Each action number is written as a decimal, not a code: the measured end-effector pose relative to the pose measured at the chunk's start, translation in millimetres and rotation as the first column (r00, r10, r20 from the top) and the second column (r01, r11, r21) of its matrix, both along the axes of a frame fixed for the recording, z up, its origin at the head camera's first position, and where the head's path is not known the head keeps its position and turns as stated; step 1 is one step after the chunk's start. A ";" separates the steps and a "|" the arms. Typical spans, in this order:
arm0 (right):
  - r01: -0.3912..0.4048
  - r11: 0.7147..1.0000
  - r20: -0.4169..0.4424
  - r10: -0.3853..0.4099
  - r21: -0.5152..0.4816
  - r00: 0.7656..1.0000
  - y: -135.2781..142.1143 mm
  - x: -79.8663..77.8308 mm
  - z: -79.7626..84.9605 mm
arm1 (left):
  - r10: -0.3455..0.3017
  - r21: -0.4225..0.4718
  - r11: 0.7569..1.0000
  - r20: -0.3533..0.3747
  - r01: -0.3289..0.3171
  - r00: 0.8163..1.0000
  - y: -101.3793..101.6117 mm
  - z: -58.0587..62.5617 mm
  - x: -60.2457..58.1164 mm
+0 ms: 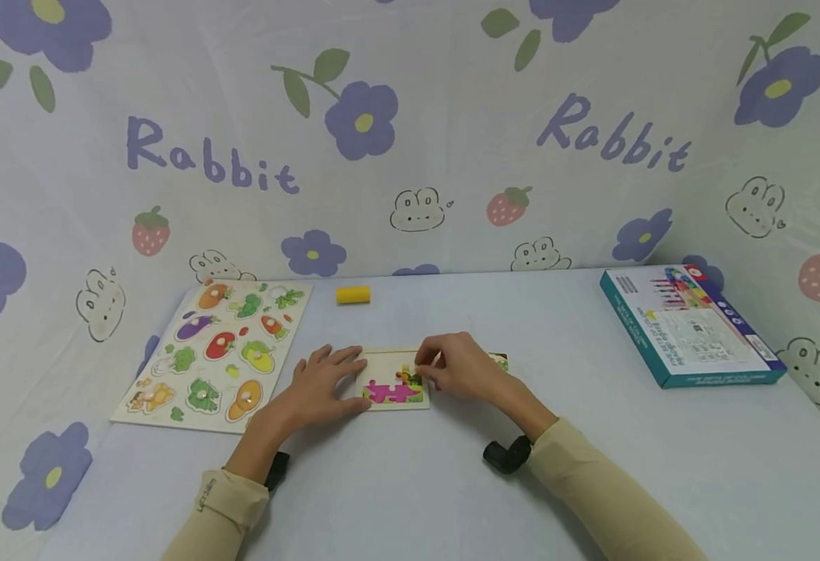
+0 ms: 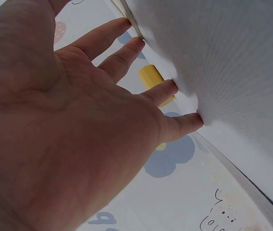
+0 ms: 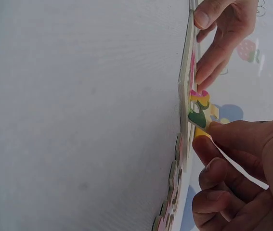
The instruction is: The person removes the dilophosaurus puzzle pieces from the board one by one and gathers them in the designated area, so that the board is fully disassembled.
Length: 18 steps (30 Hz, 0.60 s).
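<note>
We log pale tabletop [image 1: 395,491]: at left, vegetable board [image 1: 202,370]; near back edge, yellow cylinder [image 1: 353,295]; mid-table, puzzle tray [image 1: 381,365]; we spot loose pieces [image 1: 500,361] beside it; box [image 1: 697,331] at right.

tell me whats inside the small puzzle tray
Pink and green pieces line the near edge of the tray, with bare base beyond. The right hand and pinched piece hide part of the right side.
</note>
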State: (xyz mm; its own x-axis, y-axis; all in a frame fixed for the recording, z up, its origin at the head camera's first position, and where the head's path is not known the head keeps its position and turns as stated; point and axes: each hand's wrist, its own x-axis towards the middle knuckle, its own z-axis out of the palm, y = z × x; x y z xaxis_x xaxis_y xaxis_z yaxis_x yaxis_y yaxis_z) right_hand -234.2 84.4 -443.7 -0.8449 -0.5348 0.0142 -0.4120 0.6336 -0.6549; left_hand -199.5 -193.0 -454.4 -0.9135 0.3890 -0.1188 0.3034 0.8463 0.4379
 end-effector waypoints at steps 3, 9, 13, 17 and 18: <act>-0.002 1.000 0.004 0.002 -0.012 1.000 -1.0 -1.7 -1.9 | 0.001 -0.004 1.000 0.002 -0.001 1.000 -0.3 0.1 0.1; 0.000 1.000 -0.001 0.000 -0.002 1.000 -1.5 -4.4 -3.6 | 0.001 -0.008 1.000 0.002 -0.001 1.000 -0.1 0.0 -0.6; 0.001 1.000 -0.002 -0.001 -0.002 1.000 -1.2 -4.4 -3.3 | 0.002 -0.011 1.000 0.006 -0.002 1.000 -0.1 -0.2 -1.1; 0.006 1.000 -0.006 -0.006 0.000 1.000 -1.0 -4.9 -3.7 | 0.001 -0.013 1.000 0.002 -0.001 1.000 0.1 -0.4 -1.2; 0.008 1.000 -0.008 -0.008 0.001 1.000 -1.0 -5.1 -3.9 | 0.001 -0.012 1.000 0.002 -0.001 1.000 0.2 -0.2 -1.0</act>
